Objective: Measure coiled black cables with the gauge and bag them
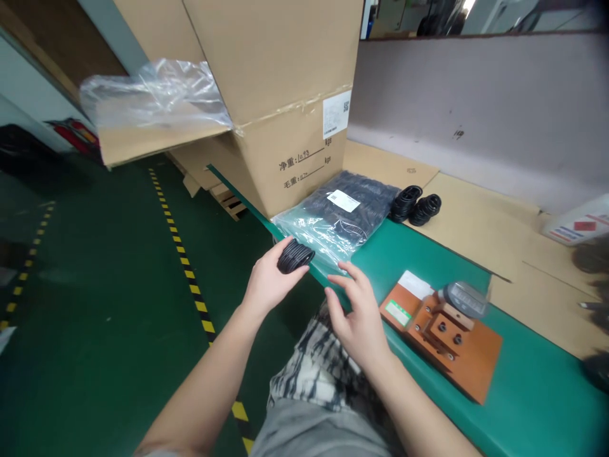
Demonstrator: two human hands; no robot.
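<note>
A bundle of black rings (pixel 295 256), perhaps rubber, is gripped between the thumb and fingers of my left hand (pixel 271 276), just off the table's front edge. To its right, my right hand (pixel 354 311) is empty, with its fingers apart and slightly curled. Beyond both hands lies a clear plastic bag (pixel 314 231) packed with dark items and bearing a white label (pixel 343 200). Two more black ring bundles (pixel 406 203) stand beside the bag's right end.
A tall cardboard box (pixel 285 82) stands behind the bag, its flap holding clear plastic film (pixel 162 95). On the green table (pixel 375 254) sits an orange fixture (pixel 476 355) with a digital gauge (pixel 464 299). Cardboard sheets (pixel 476 216) and a white bottle (pixel 578 222) are at the right.
</note>
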